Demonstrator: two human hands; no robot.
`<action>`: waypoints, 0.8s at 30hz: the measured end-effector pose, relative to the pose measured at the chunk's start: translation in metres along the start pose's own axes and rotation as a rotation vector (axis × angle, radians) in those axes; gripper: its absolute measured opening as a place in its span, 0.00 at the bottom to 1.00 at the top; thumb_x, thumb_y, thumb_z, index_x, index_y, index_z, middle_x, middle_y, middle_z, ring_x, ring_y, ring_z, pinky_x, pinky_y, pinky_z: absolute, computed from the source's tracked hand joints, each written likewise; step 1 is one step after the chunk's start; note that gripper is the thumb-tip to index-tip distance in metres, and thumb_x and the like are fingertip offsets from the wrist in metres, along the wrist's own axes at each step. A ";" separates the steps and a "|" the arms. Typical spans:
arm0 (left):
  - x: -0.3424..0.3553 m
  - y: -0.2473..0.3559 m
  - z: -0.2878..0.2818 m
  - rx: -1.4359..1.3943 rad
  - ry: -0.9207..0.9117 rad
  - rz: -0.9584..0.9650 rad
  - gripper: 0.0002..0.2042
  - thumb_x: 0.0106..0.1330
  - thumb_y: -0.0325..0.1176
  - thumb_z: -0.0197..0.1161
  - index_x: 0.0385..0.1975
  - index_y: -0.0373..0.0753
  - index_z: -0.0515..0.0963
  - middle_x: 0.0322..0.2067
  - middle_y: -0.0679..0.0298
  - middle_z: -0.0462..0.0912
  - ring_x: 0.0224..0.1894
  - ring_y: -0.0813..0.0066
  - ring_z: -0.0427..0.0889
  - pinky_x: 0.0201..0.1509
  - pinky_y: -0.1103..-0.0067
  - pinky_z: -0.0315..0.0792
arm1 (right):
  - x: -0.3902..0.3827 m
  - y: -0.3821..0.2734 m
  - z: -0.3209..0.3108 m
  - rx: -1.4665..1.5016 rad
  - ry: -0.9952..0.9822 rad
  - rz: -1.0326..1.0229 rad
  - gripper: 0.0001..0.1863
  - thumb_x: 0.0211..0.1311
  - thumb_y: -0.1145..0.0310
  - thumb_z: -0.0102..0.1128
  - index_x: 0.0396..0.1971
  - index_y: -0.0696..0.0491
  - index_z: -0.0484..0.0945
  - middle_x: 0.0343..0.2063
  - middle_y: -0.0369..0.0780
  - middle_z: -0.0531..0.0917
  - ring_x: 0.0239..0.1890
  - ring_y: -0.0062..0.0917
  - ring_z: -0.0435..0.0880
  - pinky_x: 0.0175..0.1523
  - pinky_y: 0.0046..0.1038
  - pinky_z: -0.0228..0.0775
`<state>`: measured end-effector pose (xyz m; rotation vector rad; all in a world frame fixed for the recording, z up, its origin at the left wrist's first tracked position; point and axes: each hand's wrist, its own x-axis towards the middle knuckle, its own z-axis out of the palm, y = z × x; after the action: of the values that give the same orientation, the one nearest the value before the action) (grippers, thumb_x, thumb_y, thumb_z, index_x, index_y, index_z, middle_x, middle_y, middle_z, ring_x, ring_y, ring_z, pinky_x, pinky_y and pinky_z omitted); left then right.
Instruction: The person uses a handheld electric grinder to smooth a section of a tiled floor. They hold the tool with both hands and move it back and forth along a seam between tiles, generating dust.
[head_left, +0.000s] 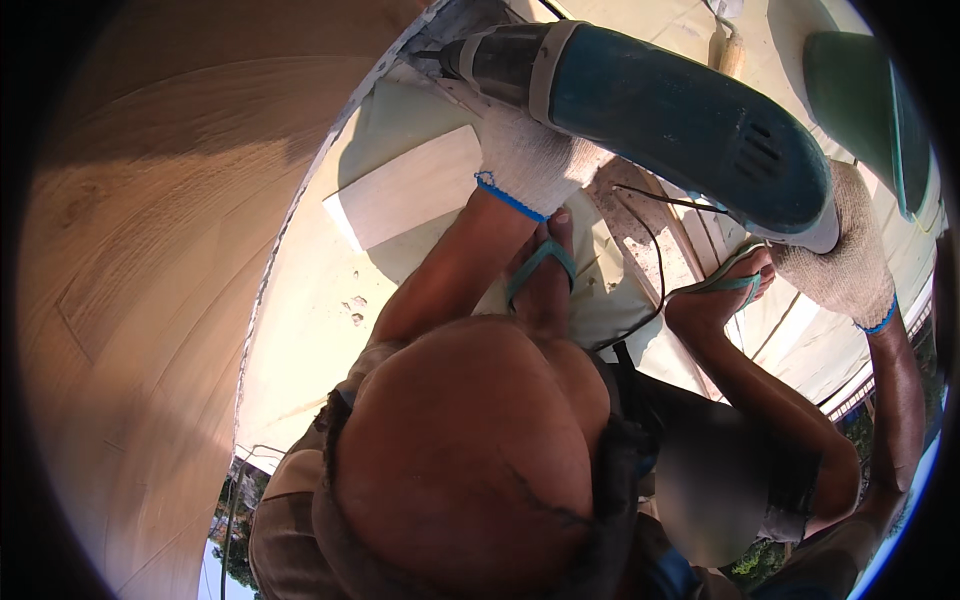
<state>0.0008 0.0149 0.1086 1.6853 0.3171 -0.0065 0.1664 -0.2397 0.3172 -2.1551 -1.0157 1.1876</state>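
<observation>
Looking down through the head camera, I have the drill (pixel 660 120) slanting across the top of my view, its teal body toward the right and its dark nose toward the left. My right hand (pixel 840 250), in a knitted glove with a blue hem, is closed around the rear handle. My left hand (pixel 535 150), gloved the same way, sits against the underside of the nose; its fingers are hidden behind the tool, so I cannot tell how far they close. The bit (pixel 427 54) points left, close to the ragged edge of the wood-grained surface (pixel 180 210) that fills my left side; whether the tip touches it, I cannot tell. Below the nose, just left of my left wrist, a pale block (pixel 410 188) lies partly in sunlight on the cream ground (pixel 310 310). A dark cord (pixel 660 262) loops below the drill's body and passes between my two feet, the left foot (pixel 548 285) and the right foot (pixel 715 295), both in green sandals. Beyond the drill I see a wooden handle (pixel 733 57) and, farther right, a green tub (pixel 850 95). My bare left knee (pixel 460 420) takes up the lower middle.
</observation>
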 end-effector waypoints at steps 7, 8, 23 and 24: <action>-0.021 -0.003 0.011 0.404 0.034 0.041 0.24 0.72 0.44 0.74 0.62 0.37 0.82 0.59 0.54 0.89 0.62 0.60 0.87 0.68 0.65 0.79 | -0.010 -0.007 0.026 0.118 0.101 0.079 0.30 0.52 0.71 0.80 0.58 0.60 0.83 0.44 0.44 0.88 0.46 0.26 0.87 0.57 0.32 0.81; -0.022 -0.006 0.012 0.444 0.035 0.042 0.24 0.73 0.44 0.73 0.62 0.37 0.81 0.59 0.55 0.88 0.63 0.60 0.87 0.69 0.65 0.79 | -0.015 -0.009 0.029 0.130 0.129 0.059 0.28 0.52 0.70 0.80 0.55 0.61 0.84 0.41 0.43 0.88 0.43 0.24 0.86 0.55 0.32 0.80; 0.005 -0.041 -0.004 0.617 0.189 0.273 0.23 0.70 0.45 0.75 0.59 0.39 0.84 0.56 0.57 0.91 0.62 0.58 0.88 0.66 0.65 0.79 | 0.030 -0.013 0.039 0.140 0.073 0.013 0.35 0.55 0.72 0.74 0.66 0.63 0.80 0.47 0.46 0.91 0.49 0.24 0.88 0.60 0.32 0.80; 0.007 -0.046 -0.001 0.418 0.203 0.220 0.22 0.70 0.45 0.74 0.58 0.39 0.85 0.55 0.58 0.92 0.61 0.58 0.88 0.65 0.65 0.80 | 0.034 -0.014 0.038 0.117 0.073 -0.010 0.35 0.56 0.73 0.73 0.66 0.63 0.80 0.46 0.46 0.92 0.49 0.24 0.88 0.60 0.32 0.80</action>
<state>-0.0026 0.0221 0.0625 2.1350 0.2936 0.2804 0.1401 -0.2025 0.2909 -2.0840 -0.9020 1.1273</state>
